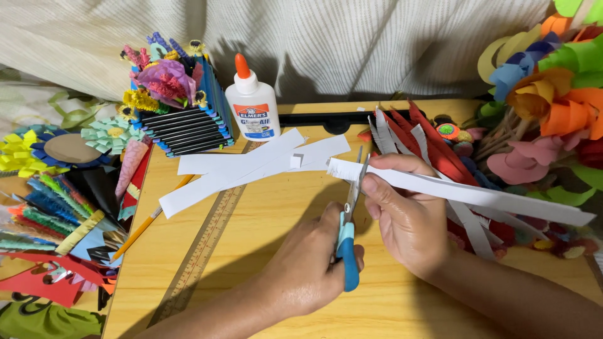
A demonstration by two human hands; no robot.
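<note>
My left hand (306,271) grips blue-handled scissors (347,248), blades pointing up and away. The blades straddle the near end of a long white paper strip (477,194). My right hand (402,216) pinches that strip just right of the blades and holds it level above the wooden table (251,251). The strip's left end shows fine fringe cuts, and its other end runs off to the right.
Two wide white paper strips (245,166) lie crossed at the table's middle, by a white glue bottle (252,107) and a box of paper flowers (176,100). Red and white cut strips (433,147) and paper flowers (546,107) sit right. A pencil (147,223), a ruler (201,251) and paper scraps lie left.
</note>
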